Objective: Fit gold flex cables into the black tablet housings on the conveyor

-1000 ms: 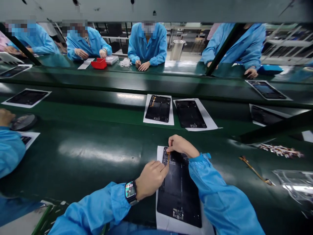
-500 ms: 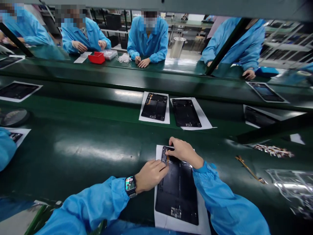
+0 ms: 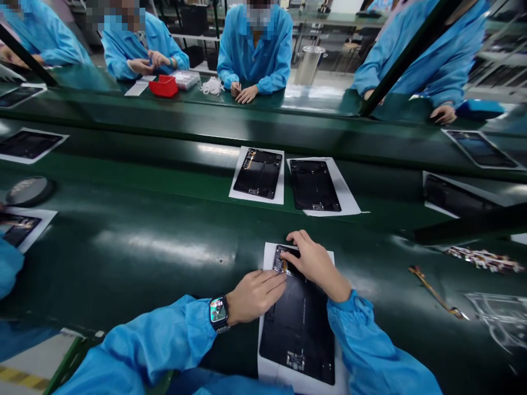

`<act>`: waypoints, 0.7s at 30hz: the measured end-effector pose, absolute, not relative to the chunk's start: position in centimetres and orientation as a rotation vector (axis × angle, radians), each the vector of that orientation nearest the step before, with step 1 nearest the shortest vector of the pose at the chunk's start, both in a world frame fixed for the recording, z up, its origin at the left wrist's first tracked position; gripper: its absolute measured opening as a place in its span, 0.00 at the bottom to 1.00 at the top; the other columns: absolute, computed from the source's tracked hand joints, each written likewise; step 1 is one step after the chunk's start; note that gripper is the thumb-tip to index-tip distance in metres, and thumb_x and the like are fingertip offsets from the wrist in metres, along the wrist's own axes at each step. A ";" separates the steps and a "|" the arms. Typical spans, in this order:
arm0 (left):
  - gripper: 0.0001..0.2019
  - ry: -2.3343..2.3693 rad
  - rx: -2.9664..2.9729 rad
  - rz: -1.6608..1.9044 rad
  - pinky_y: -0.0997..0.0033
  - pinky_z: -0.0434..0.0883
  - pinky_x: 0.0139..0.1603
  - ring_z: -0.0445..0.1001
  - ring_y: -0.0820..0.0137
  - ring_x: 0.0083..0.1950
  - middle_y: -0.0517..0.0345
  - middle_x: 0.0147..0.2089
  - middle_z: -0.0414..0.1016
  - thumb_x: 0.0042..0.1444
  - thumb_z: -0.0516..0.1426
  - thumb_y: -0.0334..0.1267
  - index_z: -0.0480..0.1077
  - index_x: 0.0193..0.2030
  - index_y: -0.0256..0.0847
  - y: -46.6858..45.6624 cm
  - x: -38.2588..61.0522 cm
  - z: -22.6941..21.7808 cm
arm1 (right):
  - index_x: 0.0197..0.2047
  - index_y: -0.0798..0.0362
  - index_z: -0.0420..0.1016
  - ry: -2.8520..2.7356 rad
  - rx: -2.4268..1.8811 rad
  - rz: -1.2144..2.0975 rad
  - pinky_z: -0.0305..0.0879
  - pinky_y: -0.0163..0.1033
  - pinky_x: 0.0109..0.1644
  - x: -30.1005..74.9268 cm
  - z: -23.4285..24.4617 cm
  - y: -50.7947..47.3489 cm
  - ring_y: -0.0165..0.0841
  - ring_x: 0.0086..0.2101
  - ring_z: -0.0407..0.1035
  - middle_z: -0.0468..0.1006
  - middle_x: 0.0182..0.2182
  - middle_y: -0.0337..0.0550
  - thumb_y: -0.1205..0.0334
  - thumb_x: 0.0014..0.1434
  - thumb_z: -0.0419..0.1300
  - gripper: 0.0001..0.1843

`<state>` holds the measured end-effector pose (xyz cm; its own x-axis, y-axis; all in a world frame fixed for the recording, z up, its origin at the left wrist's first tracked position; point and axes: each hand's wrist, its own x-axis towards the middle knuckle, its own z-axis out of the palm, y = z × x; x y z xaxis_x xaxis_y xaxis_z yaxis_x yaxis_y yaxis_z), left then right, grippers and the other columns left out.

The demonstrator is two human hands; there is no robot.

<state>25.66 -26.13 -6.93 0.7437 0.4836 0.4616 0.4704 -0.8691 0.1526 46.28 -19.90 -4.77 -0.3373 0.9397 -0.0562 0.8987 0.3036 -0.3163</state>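
A black opened tablet body (image 3: 298, 323) lies on a white sheet (image 3: 269, 376) on the green bench in front of me. My left hand (image 3: 253, 296), with a smartwatch on the wrist, rests fingers-out on the tablet's left upper edge. My right hand (image 3: 315, 263) lies over the top of the tablet, its fingers pressing down by a small orange flex cable (image 3: 284, 266) at the upper left corner. Neither hand grips anything that shows.
Two more tablet bodies on sheets (image 3: 257, 173) (image 3: 315, 186) lie on the belt beyond. A loose flex cable (image 3: 436, 293) and clear bags (image 3: 498, 318) lie at right. A round disc (image 3: 28, 191) sits at left. Several people in blue coats work across the line by a red tray (image 3: 163, 86).
My right hand has lowered from pinching the orange cable upright to lying flat over the tablet's top. The left hand's fingers have stretched out. The view has tilted down slightly.
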 end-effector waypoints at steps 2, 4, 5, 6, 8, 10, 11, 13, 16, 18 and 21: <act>0.12 0.793 2.904 0.766 0.67 0.74 0.49 0.74 0.66 0.54 0.47 0.53 0.77 0.68 0.48 0.30 0.72 0.49 0.33 -26.1 25.7 -6.8 | 0.50 0.49 0.63 -2.429 -1.720 0.479 0.63 0.39 0.35 46.4 -4.7 -19.8 0.38 0.37 0.73 0.70 0.46 0.43 0.57 0.61 0.61 0.16; 0.12 0.761 2.904 0.756 0.67 0.74 0.49 0.74 0.67 0.54 0.48 0.53 0.77 0.68 0.48 0.29 0.72 0.49 0.33 -26.0 25.6 -6.8 | 0.51 0.49 0.63 -2.436 -1.720 0.515 0.62 0.39 0.34 46.5 -4.6 -19.7 0.38 0.38 0.73 0.70 0.46 0.43 0.57 0.61 0.61 0.16; 0.12 0.733 2.905 0.752 0.68 0.75 0.49 0.75 0.67 0.53 0.49 0.53 0.77 0.68 0.48 0.29 0.73 0.48 0.33 -25.9 25.6 -6.8 | 0.51 0.48 0.63 -2.438 -1.723 0.528 0.61 0.39 0.34 46.5 -4.6 -19.7 0.37 0.38 0.73 0.70 0.46 0.43 0.57 0.61 0.61 0.17; 0.12 0.702 2.907 0.745 0.68 0.75 0.47 0.75 0.67 0.52 0.49 0.52 0.77 0.68 0.48 0.29 0.73 0.48 0.33 -25.8 25.5 -6.8 | 0.51 0.48 0.63 -2.437 -1.728 0.536 0.60 0.39 0.33 46.5 -4.6 -19.7 0.37 0.37 0.73 0.70 0.45 0.42 0.57 0.61 0.61 0.17; 0.11 0.654 2.908 0.721 0.68 0.75 0.46 0.76 0.67 0.51 0.50 0.51 0.78 0.68 0.49 0.29 0.73 0.48 0.33 -25.7 25.5 -6.8 | 0.50 0.48 0.63 -2.429 -1.740 0.537 0.59 0.39 0.33 46.5 -4.6 -19.7 0.36 0.35 0.73 0.70 0.45 0.42 0.57 0.61 0.61 0.17; 0.11 0.642 2.896 0.715 0.68 0.75 0.47 0.76 0.67 0.52 0.49 0.52 0.78 0.68 0.49 0.29 0.72 0.49 0.33 -25.6 25.3 -6.8 | 0.50 0.48 0.64 -2.419 -1.747 0.520 0.58 0.39 0.32 46.5 -4.7 -19.8 0.35 0.34 0.72 0.70 0.45 0.42 0.57 0.61 0.62 0.16; 0.11 0.658 2.883 0.725 0.67 0.75 0.48 0.75 0.66 0.53 0.49 0.52 0.77 0.67 0.50 0.29 0.72 0.49 0.33 -25.6 25.3 -6.8 | 0.50 0.48 0.64 -2.413 -1.748 0.509 0.57 0.39 0.32 46.4 -4.7 -19.8 0.35 0.33 0.72 0.70 0.45 0.42 0.57 0.61 0.62 0.16; 0.10 0.717 2.842 0.756 0.67 0.75 0.50 0.75 0.66 0.54 0.49 0.53 0.77 0.67 0.51 0.29 0.72 0.49 0.34 -25.8 25.2 -6.7 | 0.50 0.48 0.64 -2.405 -1.749 0.494 0.56 0.38 0.32 46.4 -4.7 -19.9 0.35 0.33 0.72 0.70 0.45 0.42 0.56 0.61 0.62 0.16; 0.09 0.768 2.797 0.776 0.66 0.76 0.50 0.75 0.66 0.53 0.49 0.52 0.77 0.66 0.52 0.28 0.71 0.48 0.34 -25.9 25.0 -6.6 | 0.49 0.48 0.64 -2.395 -1.741 0.486 0.55 0.38 0.31 46.5 -4.7 -20.0 0.34 0.32 0.71 0.70 0.45 0.42 0.56 0.61 0.63 0.17; 0.09 0.742 2.789 0.766 0.66 0.76 0.51 0.75 0.66 0.54 0.49 0.52 0.77 0.66 0.52 0.28 0.71 0.49 0.34 -26.0 24.9 -6.6 | 0.49 0.48 0.64 -2.393 -1.740 0.472 0.54 0.38 0.31 46.5 -4.7 -20.0 0.34 0.31 0.71 0.71 0.44 0.42 0.55 0.60 0.63 0.17; 0.09 0.743 2.780 0.728 0.65 0.76 0.51 0.74 0.65 0.55 0.47 0.53 0.76 0.66 0.51 0.28 0.71 0.49 0.35 -25.9 24.8 -6.7 | 0.49 0.49 0.64 -2.394 -1.736 0.462 0.54 0.39 0.30 46.5 -4.7 -20.1 0.35 0.31 0.71 0.71 0.44 0.42 0.55 0.60 0.63 0.17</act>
